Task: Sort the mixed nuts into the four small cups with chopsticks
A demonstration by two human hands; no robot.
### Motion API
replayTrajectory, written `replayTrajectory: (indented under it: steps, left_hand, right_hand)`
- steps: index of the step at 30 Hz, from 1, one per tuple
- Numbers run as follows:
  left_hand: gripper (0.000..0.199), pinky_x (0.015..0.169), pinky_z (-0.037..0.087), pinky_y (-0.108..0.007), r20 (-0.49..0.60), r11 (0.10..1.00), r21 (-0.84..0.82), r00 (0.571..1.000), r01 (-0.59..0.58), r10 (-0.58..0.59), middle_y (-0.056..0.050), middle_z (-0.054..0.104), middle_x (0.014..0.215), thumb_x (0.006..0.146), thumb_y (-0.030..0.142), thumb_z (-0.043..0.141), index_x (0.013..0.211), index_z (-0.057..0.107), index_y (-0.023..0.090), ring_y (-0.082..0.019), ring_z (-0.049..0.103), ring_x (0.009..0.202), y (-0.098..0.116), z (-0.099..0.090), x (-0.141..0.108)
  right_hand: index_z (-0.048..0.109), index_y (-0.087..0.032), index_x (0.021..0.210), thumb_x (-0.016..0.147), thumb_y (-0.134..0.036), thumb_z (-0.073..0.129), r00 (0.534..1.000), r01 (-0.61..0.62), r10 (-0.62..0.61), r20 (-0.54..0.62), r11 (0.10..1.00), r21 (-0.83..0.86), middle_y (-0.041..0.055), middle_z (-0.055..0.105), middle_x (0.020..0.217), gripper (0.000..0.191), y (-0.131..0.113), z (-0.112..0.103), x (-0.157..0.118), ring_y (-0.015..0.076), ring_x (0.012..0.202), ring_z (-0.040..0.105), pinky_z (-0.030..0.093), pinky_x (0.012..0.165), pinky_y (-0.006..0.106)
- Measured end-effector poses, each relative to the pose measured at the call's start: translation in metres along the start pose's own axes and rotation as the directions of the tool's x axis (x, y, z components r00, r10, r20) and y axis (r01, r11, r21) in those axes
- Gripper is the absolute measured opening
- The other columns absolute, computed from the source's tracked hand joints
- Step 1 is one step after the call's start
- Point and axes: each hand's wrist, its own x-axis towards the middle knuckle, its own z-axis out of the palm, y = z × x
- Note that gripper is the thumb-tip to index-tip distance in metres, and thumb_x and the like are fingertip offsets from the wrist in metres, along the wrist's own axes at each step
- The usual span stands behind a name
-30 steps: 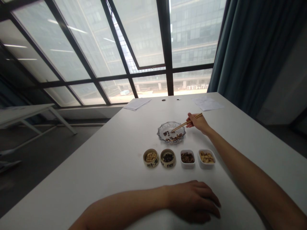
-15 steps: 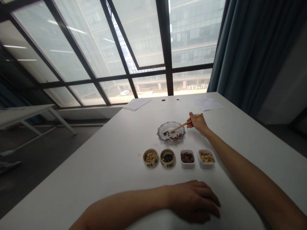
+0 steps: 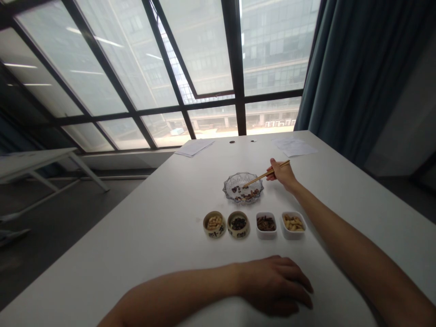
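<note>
wooden chopsticks point(image 3: 266, 176) angled down, tips over the mixed nuts point(image 3: 247, 196) in a cut-glass bowl point(image 3: 243, 175), can't tell if they touch | right hand point(image 3: 282, 177) curled closed, pinching the sticks | left hand point(image 3: 274, 286) open, lying on the white table point(image 3: 136, 240) | four small nut dishes point(image 3: 266, 229) in a row just nearer

The white table point(image 3: 136, 245) carried four food containers in a left-to-right row: two round ceramic bowls point(image 3: 214, 225), then two square white dishes point(image 3: 266, 225). A cut-glass dish point(image 3: 243, 188) stood farther back. Paper sheets point(image 3: 194, 147) lay near the far edge, left and right.
</note>
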Motion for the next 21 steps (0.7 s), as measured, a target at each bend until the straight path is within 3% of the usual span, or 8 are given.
replayTrajectory:
  steps: [8, 15, 21]
  left_hand:
    - [0.037, 0.122, 0.04, -0.034, 0.009, 1.0, -0.004, 1.0, 0.003, -0.003, -0.009, 0.066, 0.137, 0.097, 0.039, 0.05, 0.121, 0.068, 0.017, -0.021, 0.06, 0.129, -0.001, 0.0, 0.0]
    - [0.036, 0.123, 0.038, -0.034, 0.018, 1.0, -0.023, 1.0, 0.017, -0.017, -0.008, 0.066, 0.138, 0.097, 0.04, 0.052, 0.122, 0.067, 0.02, -0.021, 0.059, 0.132, -0.002, 0.001, -0.001]
    - [0.035, 0.122, 0.039, -0.033, 0.023, 1.0, -0.019, 1.0, 0.008, -0.008, -0.009, 0.066, 0.137, 0.097, 0.037, 0.052, 0.122, 0.067, 0.018, -0.021, 0.059, 0.132, -0.001, -0.001, 0.001]
  right_hand:
    - [0.069, -0.011, 0.067, 0.099, -0.043, 0.07, 0.993, -0.043, 0.045, 0.105, 0.999, -0.021, 0.0097, 0.071, 0.054, 0.045, 0.001, -0.003, 0.003, 0.0154, 0.041, 0.068, 0.052, 0.037, 0.018]
    - [0.065, -0.013, 0.062, 0.095, -0.058, 0.067, 0.994, 0.093, -0.091, 0.067, 0.995, -0.028, 0.0054, 0.063, 0.046, 0.056, 0.008, -0.002, 0.004, 0.0088, 0.032, 0.051, 0.038, 0.031, 0.017]
    - [0.066, -0.013, 0.061, 0.091, -0.066, 0.067, 0.989, 0.144, -0.144, 0.046, 0.99, 0.003, 0.005, 0.062, 0.044, 0.06, 0.01, -0.003, 0.005, 0.0079, 0.032, 0.049, 0.036, 0.032, 0.017]
